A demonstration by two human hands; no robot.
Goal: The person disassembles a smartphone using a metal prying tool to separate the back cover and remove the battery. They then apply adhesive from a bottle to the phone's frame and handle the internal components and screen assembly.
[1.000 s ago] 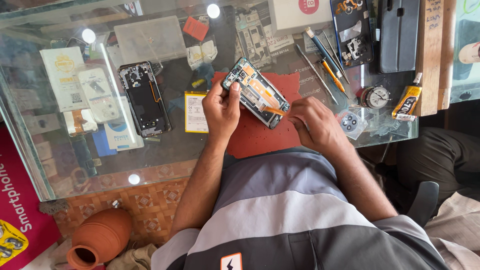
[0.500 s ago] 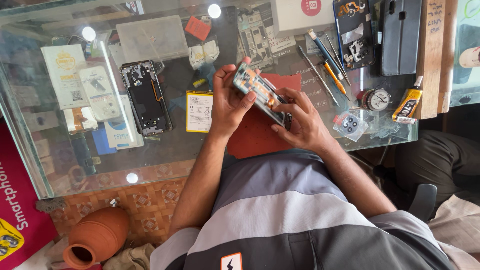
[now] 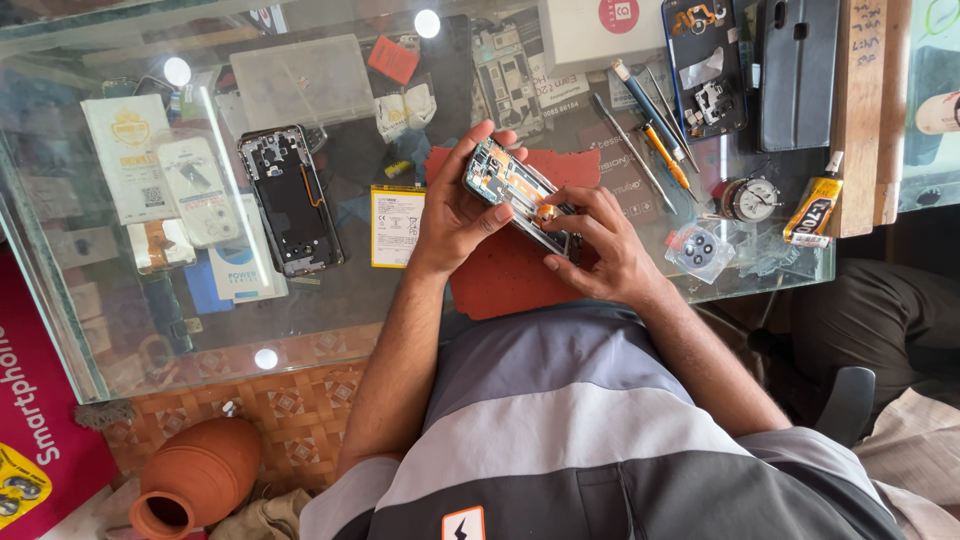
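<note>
You are looking straight down at a glass counter [image 3: 350, 300], with your own grey striped shirt filling the bottom of the view. Both of your hands hold an opened phone [image 3: 515, 192] just above a red mat [image 3: 505, 275] near the middle of the counter. The phone is tilted, its back cover off, and its inner boards and orange parts face up. Your left hand [image 3: 455, 215] wraps around the phone's upper left end, fingers curled over the far edge and thumb pressed on the near side. Your right hand [image 3: 600, 245] is closed on the lower right end, with its fingertips pinched together on the phone's inner parts. To the left of your hands a flat battery [image 3: 397, 225] lies on the glass, and further left sits a second, dark phone frame [image 3: 290, 200]. To the right lie several screwdrivers [image 3: 650, 135], a small glue tube [image 3: 812, 208] and another opened phone [image 3: 705, 65]. A clay pot [image 3: 195, 478] rests on the floor at the lower left.
</note>
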